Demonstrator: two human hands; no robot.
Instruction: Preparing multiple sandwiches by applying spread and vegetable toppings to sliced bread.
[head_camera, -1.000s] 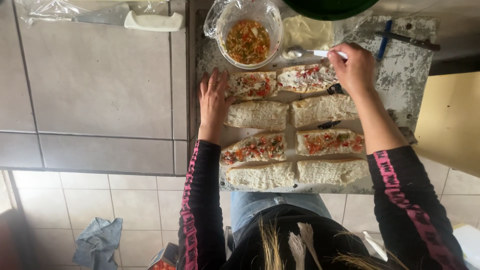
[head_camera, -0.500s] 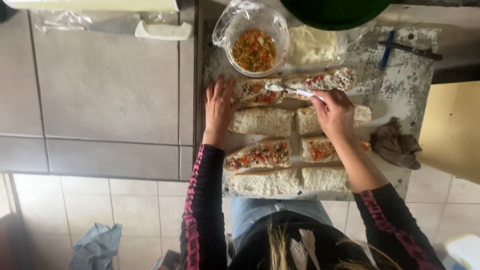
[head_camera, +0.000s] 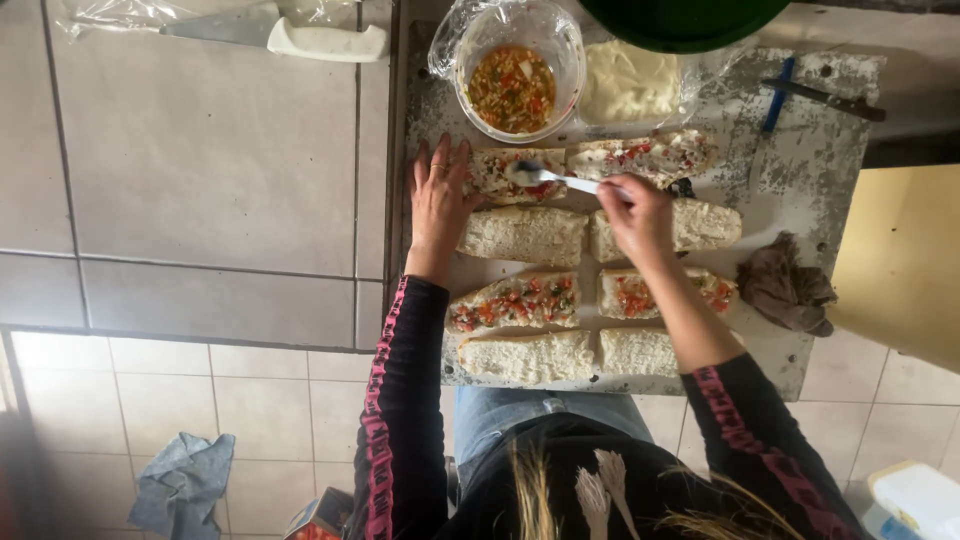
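Note:
Several split bread halves lie in rows on a worn metal tray (head_camera: 830, 130). My left hand (head_camera: 438, 200) rests flat on the tray, fingers against the left end of a topped bread half (head_camera: 495, 175). My right hand (head_camera: 635, 215) holds a spoon (head_camera: 548, 178), whose bowl sits on that bread's red and green chopped topping. Another topped half (head_camera: 645, 155) lies to its right, plain halves (head_camera: 523, 235) just below. Two more topped halves (head_camera: 515, 302) and plain ones (head_camera: 527, 357) lie nearer me.
A clear bowl of chopped vegetable mix (head_camera: 515, 85) stands at the tray's far edge beside a bag of white spread (head_camera: 625, 85) and a green bowl (head_camera: 685, 20). A crumpled brown cloth (head_camera: 788, 290) lies at right. A white-handled knife (head_camera: 300, 38) rests on the tiled counter.
My right hand brought the spoon from the far right side of the tray leftward onto the left topped bread half. My left hand stayed at that bread's end.

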